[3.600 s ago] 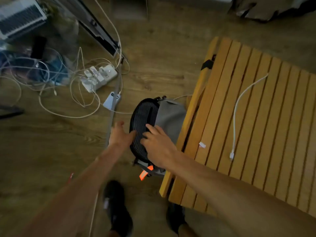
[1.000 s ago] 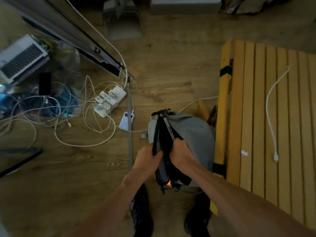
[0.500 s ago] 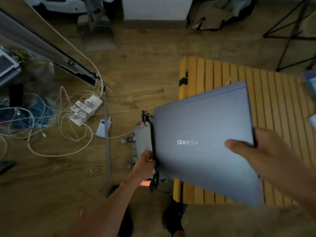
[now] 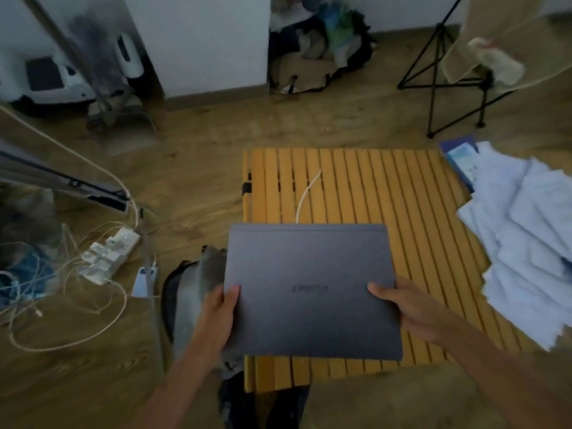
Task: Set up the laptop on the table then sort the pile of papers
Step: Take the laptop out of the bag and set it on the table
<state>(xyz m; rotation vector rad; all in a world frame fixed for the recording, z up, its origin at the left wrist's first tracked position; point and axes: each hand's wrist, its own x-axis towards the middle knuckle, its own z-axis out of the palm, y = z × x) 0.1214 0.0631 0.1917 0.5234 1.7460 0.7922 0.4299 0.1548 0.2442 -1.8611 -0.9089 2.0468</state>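
— The laptop at centre frame?
— Matt grey metal, smooth lid.
— The table under it?
— Slatted wood, satin yellow. Right edge: soft white papers. Floor: grained wood.

the laptop has left the backpack; the left hand now joins the right hand holding it.

Bare table slats ahead; cable left, papers crowd right
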